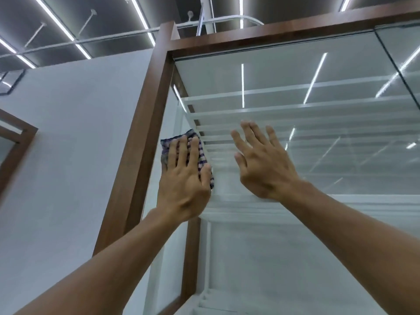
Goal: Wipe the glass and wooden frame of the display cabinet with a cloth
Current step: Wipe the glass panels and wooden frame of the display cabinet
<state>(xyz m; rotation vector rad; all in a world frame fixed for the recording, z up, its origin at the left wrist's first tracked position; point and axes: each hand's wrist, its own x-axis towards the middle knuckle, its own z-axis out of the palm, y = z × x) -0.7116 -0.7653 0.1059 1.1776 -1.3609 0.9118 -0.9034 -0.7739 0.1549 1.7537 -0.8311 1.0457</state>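
A tall display cabinet with a brown wooden frame (145, 133) and a large front glass pane (318, 137) fills the view from below. My left hand (185, 178) lies flat on a blue and white checked cloth (200, 153), pressing it against the glass close to the left wooden post. My right hand (261, 162) is raised beside it with fingers spread and nothing in it, palm toward the glass. White glass shelves show through the pane.
A white wall (68, 155) stands left of the cabinet, with another wooden frame (20, 142) at the far left edge. Overhead are strip lights (56, 21) and white pipes on a dark ceiling. A second glass panel (404, 53) meets the first at the top right.
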